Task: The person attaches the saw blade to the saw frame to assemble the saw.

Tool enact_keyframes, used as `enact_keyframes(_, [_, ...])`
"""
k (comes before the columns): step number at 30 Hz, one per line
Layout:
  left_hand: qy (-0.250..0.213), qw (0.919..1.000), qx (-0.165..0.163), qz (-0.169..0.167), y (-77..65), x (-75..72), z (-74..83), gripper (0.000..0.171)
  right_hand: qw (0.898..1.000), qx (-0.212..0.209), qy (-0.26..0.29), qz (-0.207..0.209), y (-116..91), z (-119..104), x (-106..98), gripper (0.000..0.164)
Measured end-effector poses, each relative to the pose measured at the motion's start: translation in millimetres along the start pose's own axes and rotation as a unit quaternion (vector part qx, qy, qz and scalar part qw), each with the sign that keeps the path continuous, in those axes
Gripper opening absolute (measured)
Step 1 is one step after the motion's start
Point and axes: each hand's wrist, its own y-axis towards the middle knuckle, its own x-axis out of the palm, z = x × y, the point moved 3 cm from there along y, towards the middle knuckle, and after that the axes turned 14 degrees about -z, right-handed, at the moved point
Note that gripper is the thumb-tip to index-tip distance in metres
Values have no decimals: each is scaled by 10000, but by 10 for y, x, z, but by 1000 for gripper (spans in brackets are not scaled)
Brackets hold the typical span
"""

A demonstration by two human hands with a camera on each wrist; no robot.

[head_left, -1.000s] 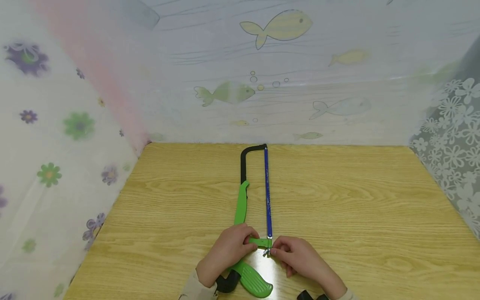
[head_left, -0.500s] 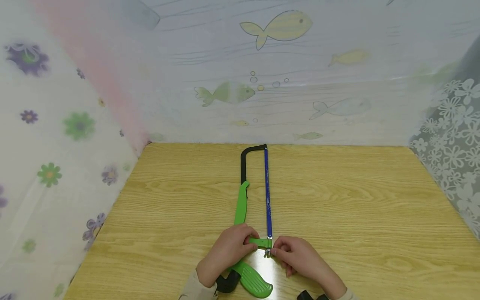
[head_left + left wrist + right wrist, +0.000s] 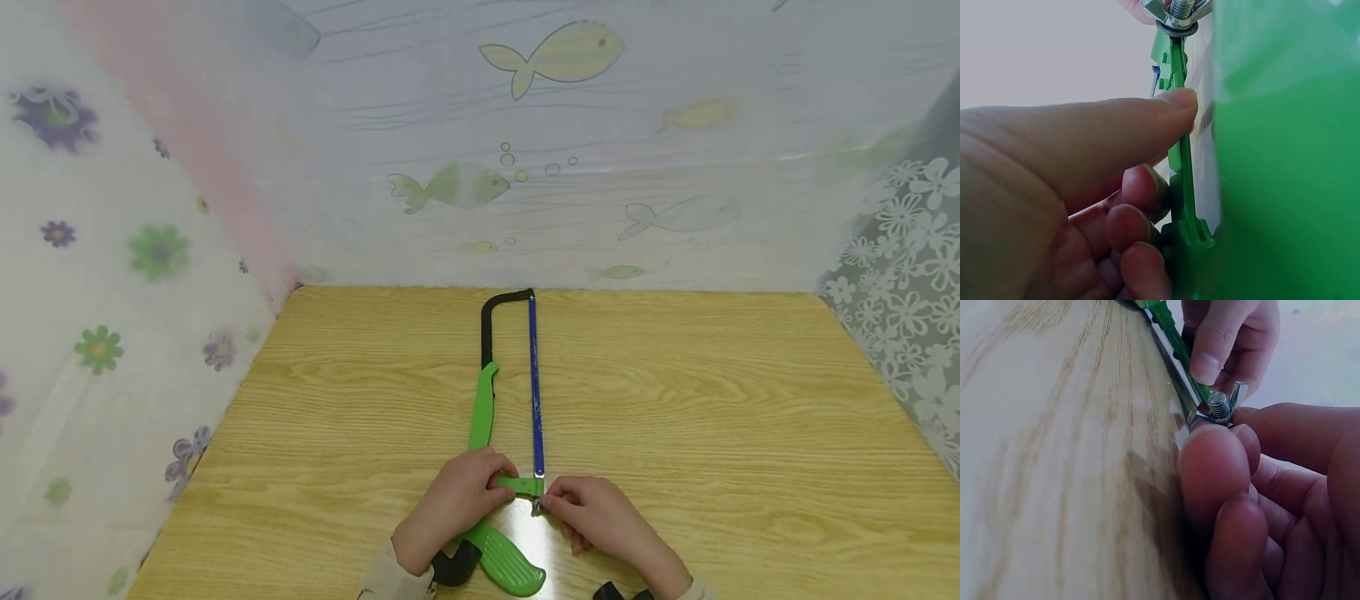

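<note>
A hacksaw [image 3: 482, 408] with a green and black frame lies on the wooden table, its blade end pointing away from me. Its blue blade [image 3: 536, 375] runs along the right side. My left hand [image 3: 461, 496] pinches the green arm [image 3: 522, 485] of the frame between thumb and fingers, just ahead of the ribbed green handle [image 3: 513, 565]. At the near end of the blade, thumb and fingers of my right hand [image 3: 600, 512] pinch a silver wing nut [image 3: 1237, 394]. The threaded bolt end [image 3: 1181, 9] sticks out between its wings in the left wrist view.
The wooden table [image 3: 712, 400] reaches back to a curtain [image 3: 570, 217] printed with fish. Flower-patterned sheets hang at the left and right sides. A black object [image 3: 609, 591] shows at the bottom edge, beside the right wrist.
The wing nut has turned, its wings standing at a different angle. My right hand has shifted only very slightly; the left hand and the hacksaw stay in place.
</note>
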Motion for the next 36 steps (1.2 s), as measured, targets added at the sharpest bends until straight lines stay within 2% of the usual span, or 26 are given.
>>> enact_keyframes(12, [0, 10000, -9, -29, -4, 0, 0, 12, 9998, -31, -157, 107, -11, -44, 8, 30])
enact_keyframes(23, [-1, 10000, 16, -29, 1, 5, -5, 12, 9982, 184, -526, 228, -6, -48, 22, 30])
enact_keyframes(36, [78, 10000, 28, 4, 10, 11, -17, 12, 9994, 130, -316, 90, -5, -25, 12, 29])
